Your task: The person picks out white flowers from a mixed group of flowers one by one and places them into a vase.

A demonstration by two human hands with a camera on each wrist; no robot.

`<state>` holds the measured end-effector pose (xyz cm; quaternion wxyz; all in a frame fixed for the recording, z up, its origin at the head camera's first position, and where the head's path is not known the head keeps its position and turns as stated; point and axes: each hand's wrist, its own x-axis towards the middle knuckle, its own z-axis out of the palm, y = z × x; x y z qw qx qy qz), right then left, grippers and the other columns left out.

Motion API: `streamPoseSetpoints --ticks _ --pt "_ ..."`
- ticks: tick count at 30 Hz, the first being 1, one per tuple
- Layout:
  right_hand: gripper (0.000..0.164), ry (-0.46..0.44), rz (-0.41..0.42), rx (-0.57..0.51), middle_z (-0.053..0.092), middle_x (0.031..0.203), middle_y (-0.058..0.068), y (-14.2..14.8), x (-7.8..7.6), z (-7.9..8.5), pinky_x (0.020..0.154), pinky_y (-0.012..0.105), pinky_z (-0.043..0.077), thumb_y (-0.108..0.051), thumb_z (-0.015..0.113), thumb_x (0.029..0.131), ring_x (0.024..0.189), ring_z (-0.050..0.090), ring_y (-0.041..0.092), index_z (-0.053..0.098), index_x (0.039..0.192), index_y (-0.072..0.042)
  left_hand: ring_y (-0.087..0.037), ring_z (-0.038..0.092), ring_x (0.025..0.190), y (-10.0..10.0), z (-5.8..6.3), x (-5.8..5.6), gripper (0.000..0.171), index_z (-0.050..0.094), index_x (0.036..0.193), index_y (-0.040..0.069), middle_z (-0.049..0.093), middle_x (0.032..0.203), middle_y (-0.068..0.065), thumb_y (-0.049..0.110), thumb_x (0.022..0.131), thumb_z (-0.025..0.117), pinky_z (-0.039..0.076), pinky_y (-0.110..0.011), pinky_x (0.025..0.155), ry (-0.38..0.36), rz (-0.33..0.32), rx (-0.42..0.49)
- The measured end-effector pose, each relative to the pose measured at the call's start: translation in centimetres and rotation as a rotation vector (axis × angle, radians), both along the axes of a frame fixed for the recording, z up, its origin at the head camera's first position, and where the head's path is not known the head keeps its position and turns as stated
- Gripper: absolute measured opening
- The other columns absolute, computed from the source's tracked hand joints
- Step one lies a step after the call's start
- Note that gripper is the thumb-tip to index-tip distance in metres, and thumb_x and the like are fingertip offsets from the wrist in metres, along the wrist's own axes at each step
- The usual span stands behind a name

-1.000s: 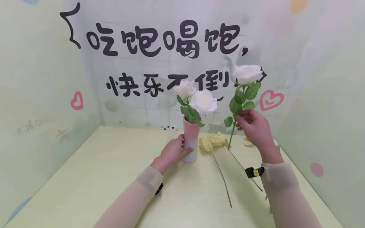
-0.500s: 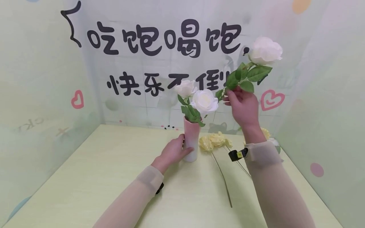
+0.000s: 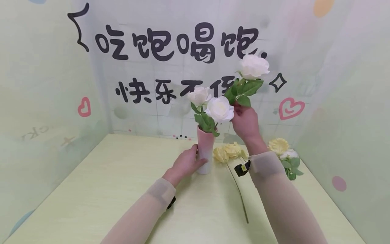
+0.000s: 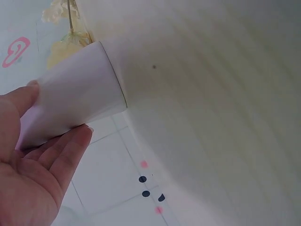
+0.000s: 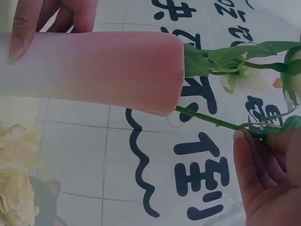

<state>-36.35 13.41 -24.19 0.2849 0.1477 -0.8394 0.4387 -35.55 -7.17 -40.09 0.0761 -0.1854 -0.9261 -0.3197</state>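
Observation:
A pink-to-white vase (image 3: 205, 144) stands upright on the table, with two white roses (image 3: 220, 109) in it. My left hand (image 3: 184, 165) grips its lower part, thumb on one side and fingers on the other, as the left wrist view also shows. To the right of the mouth, my right hand (image 3: 246, 123) pinches the green stem (image 5: 211, 118) of a third white rose (image 3: 254, 66), whose bloom leans up and right. In the right wrist view the lower end of that stem passes in at the vase's rim; how deep it reaches is hidden inside.
Several yellow flowers (image 3: 226, 152) lie just right of the vase, one long stem pointing toward me. Farther right, partly behind my right sleeve, lie another yellow flower (image 3: 278, 145) and a white flower with green leaves (image 3: 294, 162). A printed wall (image 3: 137, 118) stands behind the table.
My right hand lifted the third rose up, then moved it left and down, bringing its stem from beside the vase to the vase's mouth. My left hand stays on the vase.

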Motion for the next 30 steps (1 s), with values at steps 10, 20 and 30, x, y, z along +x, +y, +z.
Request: streamPoseSetpoints --ticks 10,20,30 --pt "0.02 -0.156 0.038 0.3 0.069 0.088 0.011 -0.4 0.1 -1.2 0.065 0.038 0.056 -0.019 0.063 0.097 0.073 0.064 0.022 0.065 0.11 -0.003 -0.023 0.059 0.107 0.0 -0.1 0.1 0.063 0.043 0.137 -0.003 0.061 0.125 -0.015 0.036 0.095 0.069 0.054 -0.041 0.089 0.015 -0.018 0.011" --pt "0.019 -0.293 0.08 0.413 0.067 0.091 0.006 1.4 1.7 -2.3 0.065 0.037 0.054 -0.024 0.066 0.097 0.075 0.06 0.019 0.066 0.106 -0.008 -0.023 0.058 0.11 0.0 0.3 0.1 0.063 0.042 0.138 -0.002 0.059 0.128 -0.016 0.037 0.095 0.069 0.053 -0.041 0.092 0.004 -0.016 0.007" --pt "0.019 -0.339 0.064 0.419 0.067 0.093 0.006 4.5 2.7 -5.4 0.069 0.04 0.053 -0.023 0.062 0.097 0.079 0.06 0.021 0.067 0.107 -0.008 -0.024 0.059 0.107 0.1 0.1 0.1 0.064 0.043 0.137 -0.005 0.061 0.124 -0.017 0.034 0.095 0.07 0.054 -0.04 0.09 0.027 -0.01 -0.005"
